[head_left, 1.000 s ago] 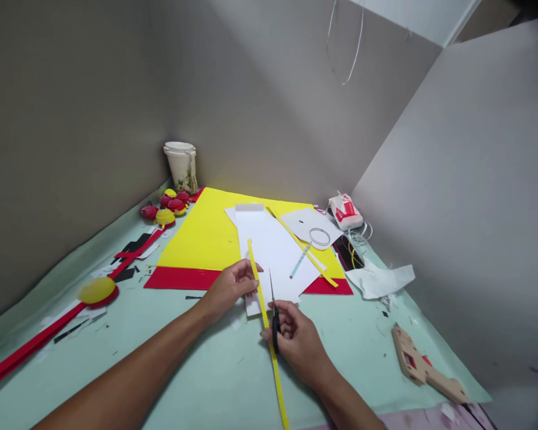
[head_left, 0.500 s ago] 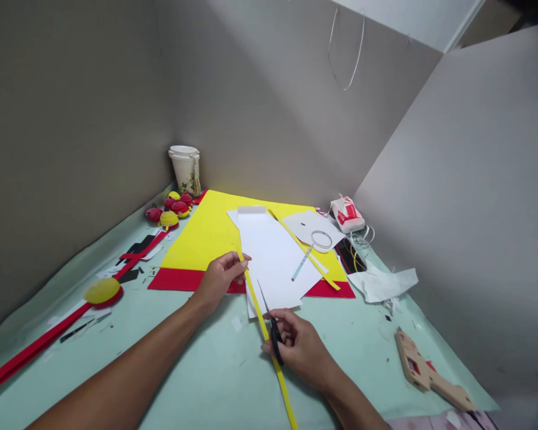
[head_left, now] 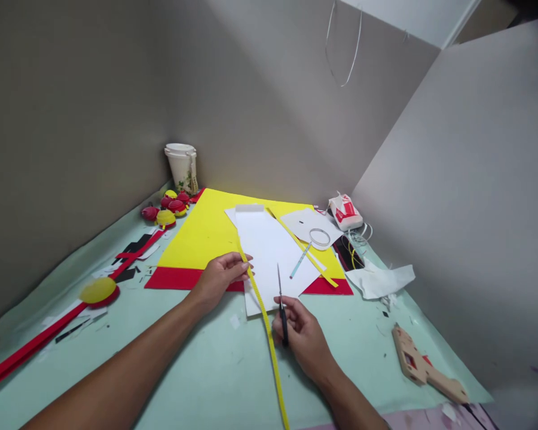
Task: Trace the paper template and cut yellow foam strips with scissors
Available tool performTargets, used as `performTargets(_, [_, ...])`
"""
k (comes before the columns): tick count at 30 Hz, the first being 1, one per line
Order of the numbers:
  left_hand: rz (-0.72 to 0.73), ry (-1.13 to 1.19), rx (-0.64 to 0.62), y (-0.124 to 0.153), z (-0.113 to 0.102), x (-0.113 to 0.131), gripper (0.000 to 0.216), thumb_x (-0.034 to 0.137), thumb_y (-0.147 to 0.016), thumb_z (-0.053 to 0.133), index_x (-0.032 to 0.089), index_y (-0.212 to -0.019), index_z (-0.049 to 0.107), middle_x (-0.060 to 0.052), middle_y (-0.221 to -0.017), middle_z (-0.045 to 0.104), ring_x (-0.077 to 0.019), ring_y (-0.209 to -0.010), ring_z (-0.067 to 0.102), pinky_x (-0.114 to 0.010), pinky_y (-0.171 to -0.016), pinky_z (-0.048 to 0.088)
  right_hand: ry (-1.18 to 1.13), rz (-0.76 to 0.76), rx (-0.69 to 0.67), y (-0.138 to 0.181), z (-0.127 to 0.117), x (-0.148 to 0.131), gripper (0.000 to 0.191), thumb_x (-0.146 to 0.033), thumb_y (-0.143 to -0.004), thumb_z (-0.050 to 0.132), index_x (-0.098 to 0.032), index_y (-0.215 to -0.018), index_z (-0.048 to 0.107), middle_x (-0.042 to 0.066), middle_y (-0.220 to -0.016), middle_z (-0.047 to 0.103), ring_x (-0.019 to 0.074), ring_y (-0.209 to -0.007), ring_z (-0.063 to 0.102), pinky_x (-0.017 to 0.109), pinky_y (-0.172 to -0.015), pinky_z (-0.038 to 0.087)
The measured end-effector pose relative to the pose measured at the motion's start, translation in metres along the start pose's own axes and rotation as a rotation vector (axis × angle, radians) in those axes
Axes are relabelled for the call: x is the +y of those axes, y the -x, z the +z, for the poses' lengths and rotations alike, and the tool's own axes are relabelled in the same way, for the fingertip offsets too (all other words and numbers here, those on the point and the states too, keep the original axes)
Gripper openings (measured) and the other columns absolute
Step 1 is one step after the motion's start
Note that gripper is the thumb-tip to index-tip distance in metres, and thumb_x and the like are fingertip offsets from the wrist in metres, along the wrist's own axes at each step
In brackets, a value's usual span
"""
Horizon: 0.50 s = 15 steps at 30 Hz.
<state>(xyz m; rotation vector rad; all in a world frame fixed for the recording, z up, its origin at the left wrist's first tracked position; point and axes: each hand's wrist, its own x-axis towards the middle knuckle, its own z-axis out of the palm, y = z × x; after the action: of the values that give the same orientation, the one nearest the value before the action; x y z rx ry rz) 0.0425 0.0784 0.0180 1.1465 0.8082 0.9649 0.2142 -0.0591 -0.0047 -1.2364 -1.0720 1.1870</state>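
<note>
My left hand [head_left: 224, 276] pinches a long, narrow yellow strip [head_left: 265, 322] near its far end. Fine notches run along part of the strip, and its other end trails past the bottom of the view. In my right hand [head_left: 302, 334] is a pair of scissors [head_left: 283, 316] with black handles, blades pointing away from me and looking closed. The scissors are just right of the strip, apart from it. Beneath and beyond the hands lies white paper [head_left: 273, 257], on top of a yellow sheet [head_left: 197, 233] and a red sheet [head_left: 170, 279].
A glue gun [head_left: 424, 367] lies at the right. Red and yellow round pieces [head_left: 165, 218] sit by a white bucket [head_left: 182, 167] at back left. A long red strip [head_left: 40, 340] crosses the left side. A pen [head_left: 300, 261] and a ring [head_left: 320, 237] lie on paper.
My right hand with the scissors has moved right and slightly away from me, off the yellow strip. My left hand keeps its pinch on the strip.
</note>
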Motion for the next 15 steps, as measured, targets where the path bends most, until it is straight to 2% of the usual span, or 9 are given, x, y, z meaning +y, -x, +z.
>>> performTargets(3, [-0.064,0.011,-0.052,0.0014,0.0018,-0.0007,0.031,0.030,-0.067,0.078,0.018,-0.095,0.070,-0.005,-0.092,0.070,-0.0170,-0.086,0.064,-0.029,-0.077,0.051,-0.001,-0.046,0.104,-0.0020,-0.0011,0.0008,0.037,-0.032,-0.082,0.063,-0.017,-0.115,0.054,-0.003,-0.070,0.055,0.0109,-0.059,0.052,0.023,-0.055,0.043])
performTargets(7, [-0.102,0.012,-0.091,0.0033,0.0033,-0.0010,0.033,0.027,-0.066,0.079,0.016,-0.096,0.069,-0.006,-0.088,0.070,-0.0163,-0.081,0.064,-0.029,-0.075,0.051,0.056,-0.057,0.188,-0.0028,-0.0030,0.0008,0.044,-0.034,-0.084,0.061,-0.017,-0.123,0.052,0.001,-0.081,0.058,0.0133,-0.068,0.055,0.023,-0.056,0.043])
performTargets(11, [-0.129,0.051,-0.156,0.0049,0.0033,-0.0003,0.031,0.024,-0.067,0.078,0.016,-0.096,0.068,-0.005,-0.085,0.068,-0.0134,-0.073,0.061,-0.025,-0.066,0.050,0.052,-0.056,0.225,-0.0029,-0.0059,-0.0004,0.047,-0.038,-0.087,0.056,-0.016,-0.128,0.050,0.002,-0.081,0.059,0.0131,-0.064,0.055,0.022,-0.050,0.040])
performTargets(15, [-0.146,0.113,-0.294,0.0084,0.0039,0.0026,0.022,0.024,-0.071,0.076,0.015,-0.089,0.068,-0.004,-0.082,0.066,-0.0106,-0.070,0.058,-0.021,-0.060,0.046,0.017,-0.073,0.300,-0.0040,-0.0074,-0.0013,0.049,-0.043,-0.087,0.054,-0.014,-0.127,0.051,0.001,-0.078,0.058,0.0124,-0.059,0.054,0.022,-0.049,0.040])
